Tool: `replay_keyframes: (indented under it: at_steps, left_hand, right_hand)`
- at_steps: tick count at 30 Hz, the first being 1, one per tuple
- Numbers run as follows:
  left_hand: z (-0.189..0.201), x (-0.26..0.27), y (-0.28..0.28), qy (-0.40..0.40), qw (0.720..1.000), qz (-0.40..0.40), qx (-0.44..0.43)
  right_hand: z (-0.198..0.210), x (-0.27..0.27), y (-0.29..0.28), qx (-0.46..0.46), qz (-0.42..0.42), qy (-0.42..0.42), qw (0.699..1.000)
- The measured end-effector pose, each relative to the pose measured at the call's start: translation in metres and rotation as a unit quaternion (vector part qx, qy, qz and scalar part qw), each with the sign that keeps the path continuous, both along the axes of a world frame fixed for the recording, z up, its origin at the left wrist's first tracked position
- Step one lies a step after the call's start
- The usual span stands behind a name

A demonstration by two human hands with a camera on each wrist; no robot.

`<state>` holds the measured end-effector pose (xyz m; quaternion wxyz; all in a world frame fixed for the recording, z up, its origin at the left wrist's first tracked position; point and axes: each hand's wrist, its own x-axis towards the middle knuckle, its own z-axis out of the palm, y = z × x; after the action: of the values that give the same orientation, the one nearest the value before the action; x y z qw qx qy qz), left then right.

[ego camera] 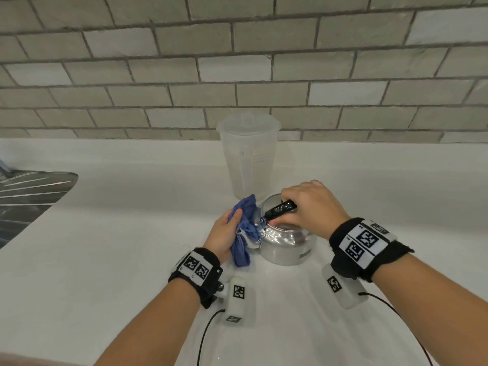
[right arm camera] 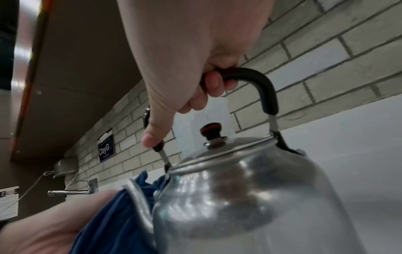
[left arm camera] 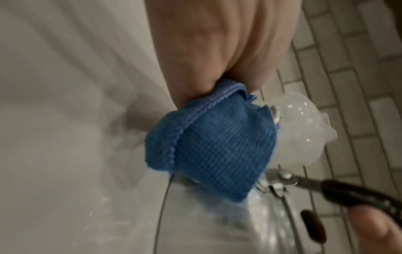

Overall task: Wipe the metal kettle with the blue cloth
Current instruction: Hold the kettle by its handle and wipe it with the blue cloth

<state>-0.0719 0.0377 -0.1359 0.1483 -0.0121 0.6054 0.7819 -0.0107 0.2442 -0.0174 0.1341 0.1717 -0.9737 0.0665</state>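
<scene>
A shiny metal kettle (ego camera: 286, 243) stands on the white counter (ego camera: 105, 247), its lid (right arm camera: 219, 147) on with a black knob. My right hand (ego camera: 306, 207) grips its black handle (ego camera: 281, 208) from above, fingers curled round it, thumb along the handle's end. My left hand (ego camera: 227, 232) holds a bunched blue cloth (ego camera: 244, 231) against the kettle's left side, around the spout (right arm camera: 139, 202). In the left wrist view the blue cloth (left arm camera: 215, 147) covers the kettle (left arm camera: 217, 228) wall beside the handle hinge. The left fingers are hidden behind the cloth.
A translucent plastic jug (ego camera: 248, 157) with a lid stands just behind the kettle, near the grey brick wall (ego camera: 237, 62). A metal sink drainer (ego camera: 29, 196) lies at the far left. A wall tap (right arm camera: 71, 191) shows in the right wrist view.
</scene>
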Motion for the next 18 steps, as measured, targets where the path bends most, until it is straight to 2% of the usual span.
replay_keyframes:
  at_steps: [2, 4, 6, 8, 9, 10, 11, 13, 14, 15, 16, 18]
  left_hand:
    - [0.005, 0.007, 0.000, -0.076, 0.995, 0.051, 0.044]
    - [0.011, 0.014, -0.002, -0.145, 0.976, 0.092, 0.132]
    - [0.021, 0.023, -0.010, -0.168, 0.953, 0.112, 0.226]
    - [0.036, 0.028, -0.023, -0.159, 0.942, 0.114, 0.272]
    - [0.046, 0.031, -0.029, -0.154, 0.951, 0.118, 0.240]
    - [0.056, 0.033, -0.036, -0.145, 0.966, 0.137, 0.164]
    - [0.062, 0.035, -0.046, -0.129, 0.976, 0.169, 0.054]
    - [0.066, 0.034, -0.070, -0.048, 0.959, 0.243, -0.137]
    - [0.068, 0.033, -0.080, 0.027, 0.949, 0.257, -0.182]
    - [0.067, 0.032, -0.086, 0.113, 0.937, 0.236, -0.232]
    - [0.064, 0.032, -0.089, 0.185, 0.920, 0.181, -0.295]
    - [0.056, 0.030, -0.083, 0.245, 0.875, -0.024, -0.416]
  right_hand:
    - [0.002, 0.001, -0.006, 0.015, -0.012, -0.001, 1.000]
    - [0.004, 0.001, -0.008, 0.031, -0.029, 0.009, 0.999]
    - [0.005, 0.002, -0.008, 0.037, -0.041, 0.017, 0.998]
    - [0.007, 0.003, -0.007, 0.035, -0.042, 0.014, 0.998]
    - [0.007, 0.003, -0.006, 0.032, -0.041, 0.009, 0.999]
    - [0.008, 0.003, -0.004, 0.028, -0.039, 0.003, 0.999]
    - [0.008, 0.003, -0.003, 0.024, -0.034, -0.005, 0.999]
    - [0.008, 0.004, -0.001, 0.014, -0.025, -0.010, 1.000]
    - [0.007, 0.004, 0.000, 0.008, -0.023, -0.009, 1.000]
    - [0.007, 0.004, 0.001, 0.004, -0.022, -0.007, 1.000]
    - [0.007, 0.004, 0.000, 0.004, -0.023, -0.006, 1.000]
    - [0.007, 0.005, 0.000, 0.002, -0.024, -0.005, 1.000]
